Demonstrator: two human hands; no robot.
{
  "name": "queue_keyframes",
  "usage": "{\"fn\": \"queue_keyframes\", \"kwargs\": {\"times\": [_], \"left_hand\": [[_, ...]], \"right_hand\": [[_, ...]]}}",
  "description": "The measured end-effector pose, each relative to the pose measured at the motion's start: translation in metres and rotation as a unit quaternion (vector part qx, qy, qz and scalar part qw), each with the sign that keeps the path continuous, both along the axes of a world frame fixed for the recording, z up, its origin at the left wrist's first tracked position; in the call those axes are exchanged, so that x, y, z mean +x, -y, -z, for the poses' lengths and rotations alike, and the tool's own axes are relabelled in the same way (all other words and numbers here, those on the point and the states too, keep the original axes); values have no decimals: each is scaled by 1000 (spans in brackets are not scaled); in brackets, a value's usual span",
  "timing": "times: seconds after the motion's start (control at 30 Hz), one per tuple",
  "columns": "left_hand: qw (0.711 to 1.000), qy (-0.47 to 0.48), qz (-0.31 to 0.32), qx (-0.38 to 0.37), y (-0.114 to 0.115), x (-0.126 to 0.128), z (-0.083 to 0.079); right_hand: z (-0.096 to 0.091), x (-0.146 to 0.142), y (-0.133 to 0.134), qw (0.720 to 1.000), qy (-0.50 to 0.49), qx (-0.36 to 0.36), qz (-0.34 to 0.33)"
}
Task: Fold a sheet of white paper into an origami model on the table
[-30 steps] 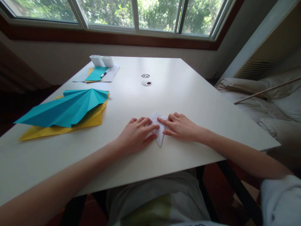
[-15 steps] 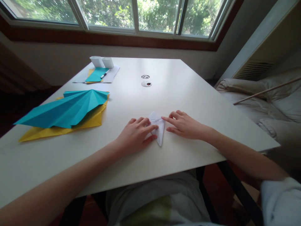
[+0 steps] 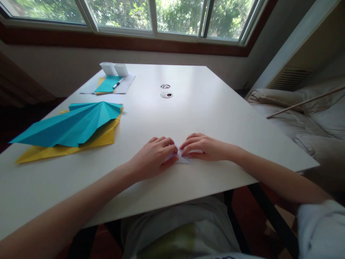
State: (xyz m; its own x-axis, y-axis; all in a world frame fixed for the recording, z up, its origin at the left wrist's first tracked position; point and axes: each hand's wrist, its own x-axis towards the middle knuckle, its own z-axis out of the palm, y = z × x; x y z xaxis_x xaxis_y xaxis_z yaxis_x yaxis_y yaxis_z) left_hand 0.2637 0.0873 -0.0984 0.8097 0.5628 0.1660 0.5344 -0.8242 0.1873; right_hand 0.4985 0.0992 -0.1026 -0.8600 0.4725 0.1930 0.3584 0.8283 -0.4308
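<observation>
Left hand (image 3: 155,156): lower centre of the frame, palm down on the white rectangular tabletop (image 3: 215,108), forearm entering from the lower left. Its grip is pressed together: the fingers lie side by side and curl slightly, and the fingertips and thumb bear on the small white folded paper piece (image 3: 185,160).

Right hand (image 3: 203,147): just right of the left hand, palm down, forearm entering from the lower right. Its fingers are bent at the knuckles. Its grip pinches the right part of the paper piece between fingertips and thumb. The fingertips of both hands almost meet.

The paper piece lies flat near the tabletop's near edge, mostly covered by both hands.

Item count:
- one large teal pleated paper sheet (image 3: 72,124), at left, lying on one yellow paper sheet (image 3: 67,148);
- two small white paper boxes (image 3: 113,68), upper left;
- one small teal sheet (image 3: 107,84) with one black-and-white pen (image 3: 116,85) across it;
- two round cable caps (image 3: 166,95), upper centre.
</observation>
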Motion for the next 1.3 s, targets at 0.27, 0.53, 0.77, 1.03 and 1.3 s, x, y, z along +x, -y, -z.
{"fn": "queue_keyframes", "kwargs": {"times": [0.27,0.53,0.77,1.03,1.3], "left_hand": [[994,73,-1,-85,-1,6,6],[980,137,-1,-144,-7,9,10],[975,142,-20,-167,-9,11,10],[975,137,-23,-172,-10,11,10],[977,139,-13,-162,-9,12,8]], "right_hand": [[1,1,-2,1000,-10,-14,3],[2,1,-3,1000,-7,-20,0],[-2,1,-1,1000,9,-26,4],[-5,4,-1,999,33,-35,-3],[-3,5,-1,999,36,-39,4]]}}
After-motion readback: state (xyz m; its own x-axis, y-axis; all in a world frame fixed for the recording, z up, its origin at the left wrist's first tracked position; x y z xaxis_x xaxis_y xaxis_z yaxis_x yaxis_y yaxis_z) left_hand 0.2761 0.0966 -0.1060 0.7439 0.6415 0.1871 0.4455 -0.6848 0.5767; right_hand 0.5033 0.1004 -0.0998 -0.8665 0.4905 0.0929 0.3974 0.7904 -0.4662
